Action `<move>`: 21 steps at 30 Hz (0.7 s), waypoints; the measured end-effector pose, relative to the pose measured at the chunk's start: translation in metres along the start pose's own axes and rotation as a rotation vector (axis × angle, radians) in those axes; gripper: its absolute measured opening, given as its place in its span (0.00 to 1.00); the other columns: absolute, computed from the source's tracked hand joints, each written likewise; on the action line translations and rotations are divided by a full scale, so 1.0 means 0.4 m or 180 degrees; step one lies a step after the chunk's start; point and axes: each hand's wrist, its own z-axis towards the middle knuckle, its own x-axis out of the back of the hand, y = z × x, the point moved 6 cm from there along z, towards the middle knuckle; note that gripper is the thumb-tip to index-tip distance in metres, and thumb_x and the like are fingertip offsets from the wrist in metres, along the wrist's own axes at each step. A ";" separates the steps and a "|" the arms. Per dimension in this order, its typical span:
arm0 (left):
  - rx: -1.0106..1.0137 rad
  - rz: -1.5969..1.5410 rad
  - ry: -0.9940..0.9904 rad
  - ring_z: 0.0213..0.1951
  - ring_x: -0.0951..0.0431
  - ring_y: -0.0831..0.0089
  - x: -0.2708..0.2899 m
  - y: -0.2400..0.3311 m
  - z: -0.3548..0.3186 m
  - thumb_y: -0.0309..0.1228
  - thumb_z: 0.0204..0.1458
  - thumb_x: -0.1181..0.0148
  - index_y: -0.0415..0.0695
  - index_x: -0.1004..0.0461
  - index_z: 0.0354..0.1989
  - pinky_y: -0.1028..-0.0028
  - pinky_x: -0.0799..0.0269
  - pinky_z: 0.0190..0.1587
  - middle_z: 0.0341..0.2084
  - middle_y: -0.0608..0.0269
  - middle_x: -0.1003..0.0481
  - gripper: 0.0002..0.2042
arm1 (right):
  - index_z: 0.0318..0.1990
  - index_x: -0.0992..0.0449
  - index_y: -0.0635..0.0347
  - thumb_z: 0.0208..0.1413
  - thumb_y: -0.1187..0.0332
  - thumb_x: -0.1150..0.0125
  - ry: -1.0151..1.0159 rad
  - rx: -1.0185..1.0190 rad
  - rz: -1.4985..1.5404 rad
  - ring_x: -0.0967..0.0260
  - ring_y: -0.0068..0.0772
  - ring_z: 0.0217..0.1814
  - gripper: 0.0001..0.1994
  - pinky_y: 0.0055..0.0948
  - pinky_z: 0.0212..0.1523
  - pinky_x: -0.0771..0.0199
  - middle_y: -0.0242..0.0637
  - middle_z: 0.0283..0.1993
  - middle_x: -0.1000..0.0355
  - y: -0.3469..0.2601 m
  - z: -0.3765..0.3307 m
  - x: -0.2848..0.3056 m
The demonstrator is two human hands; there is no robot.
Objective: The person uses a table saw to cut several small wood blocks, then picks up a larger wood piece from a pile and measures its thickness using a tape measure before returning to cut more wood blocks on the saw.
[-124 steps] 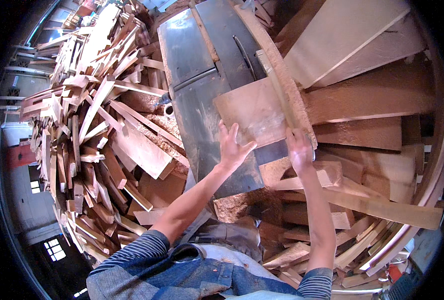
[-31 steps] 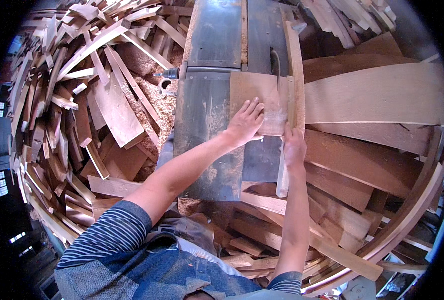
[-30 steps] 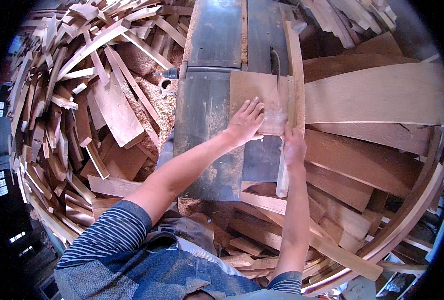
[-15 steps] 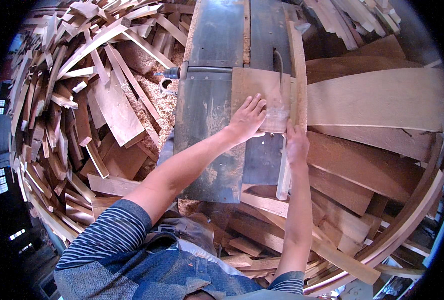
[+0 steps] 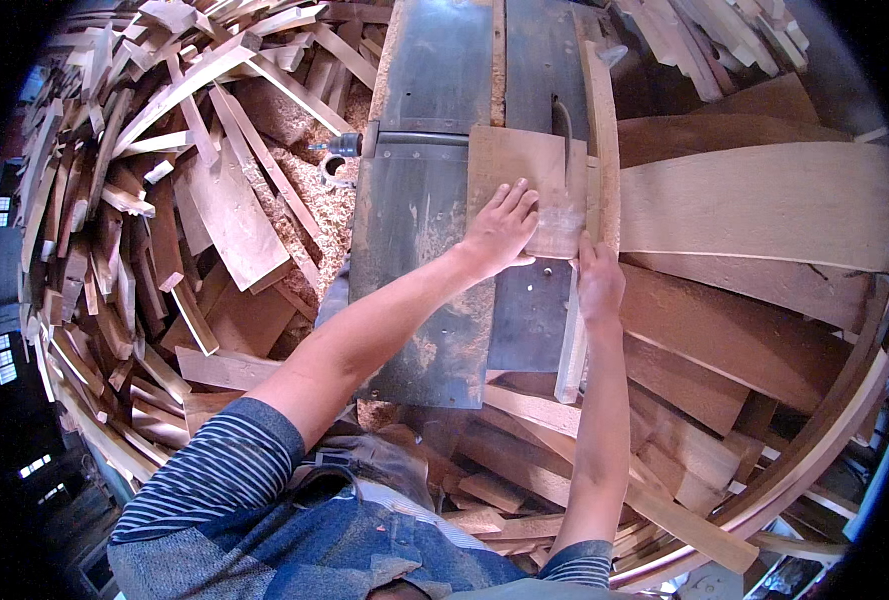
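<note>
A flat wooden board (image 5: 500,155) lies on the grey metal machine table (image 5: 415,230). My left hand (image 5: 502,228) presses on it from above, with the fingers stretched out and the thumb towards its near edge. At the board's near right corner, my right hand (image 5: 601,283) has its fingers pressed together, beside the long wooden fence strip (image 5: 605,150). Its exact grip on the corner is partly hidden. A thin curved metal bar (image 5: 566,125) rises at the board's far right part. A paler, shiny-looking patch shows on the board between my hands.
Offcuts and planks (image 5: 230,220) are heaped on the left, with wood shavings (image 5: 300,190) by the table. On the right lie wide planks (image 5: 755,205) and a long curved piece (image 5: 835,430). A narrow light strip (image 5: 569,370) juts out near the table's front edge.
The board has slid slightly away from me along the table, with both hands moving along with it. The view has shifted a little. The wood piles look the same.
</note>
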 end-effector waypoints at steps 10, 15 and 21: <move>0.0035 0.0122 -0.0119 0.72 0.39 0.47 -0.008 -0.012 0.016 0.52 0.42 0.24 0.37 0.25 0.53 0.51 0.46 0.74 0.63 0.49 0.33 0.36 | 0.59 0.25 0.57 0.57 0.69 0.35 -0.0203 -0.0039 0.0182 0.23 0.49 0.47 0.21 0.45 0.45 0.19 0.44 0.44 0.24 -0.002 0.026 0.008; 0.0040 0.0191 -0.0118 0.71 0.39 0.47 -0.019 -0.018 0.020 0.53 0.43 0.24 0.37 0.25 0.53 0.51 0.45 0.74 0.62 0.49 0.32 0.36 | 0.60 0.26 0.57 0.60 0.72 0.40 -0.0247 0.0141 0.0472 0.23 0.51 0.50 0.19 0.46 0.46 0.19 0.46 0.46 0.25 0.023 0.031 0.002; 0.0032 0.0231 -0.0060 0.72 0.39 0.47 -0.016 -0.023 0.031 0.54 0.41 0.24 0.37 0.25 0.53 0.51 0.45 0.74 0.62 0.49 0.32 0.37 | 0.60 0.26 0.55 0.60 0.73 0.39 -0.0273 0.0034 0.0550 0.23 0.53 0.49 0.19 0.48 0.47 0.20 0.47 0.44 0.25 0.025 0.042 -0.001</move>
